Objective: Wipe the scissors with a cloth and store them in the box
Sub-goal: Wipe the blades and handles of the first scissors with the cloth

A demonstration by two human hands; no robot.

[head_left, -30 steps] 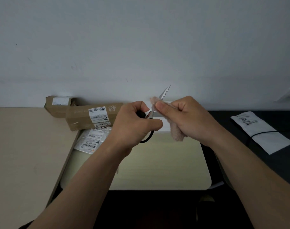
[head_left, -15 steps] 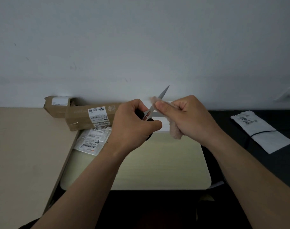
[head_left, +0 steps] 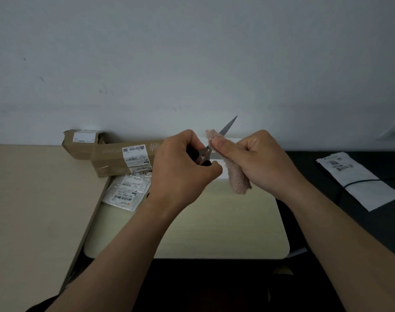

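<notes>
Up above the small pale rounded table (head_left: 214, 221), the black-handled steel scissors (head_left: 228, 126) are held in mid-air between both hands, tip slanting up and to the far right, towards the grey wall. The left hand (head_left: 183, 170) is curled tight round the black handles, which are mostly buried in the fist. The right hand (head_left: 261, 158) pinches a fluffy pale-pink cloth (head_left: 238, 179) round the blades, thumb pressed flat on the fabric, so only the tip pokes out beyond it; the rest of the cloth hangs below the fist.

Far left sits a long brown cardboard box (head_left: 111, 158) with a white printed shipping label (print too small to read), and a shorter brown cardboard box (head_left: 81, 140) lies behind it. White plastic mailer bags (head_left: 124, 192) lie just near of them, with barcodes and an upside-down "2007". Off right, on the black desk (head_left: 304, 163), lies a white flat packet (head_left: 360, 183); its label is too blurred to read.
</notes>
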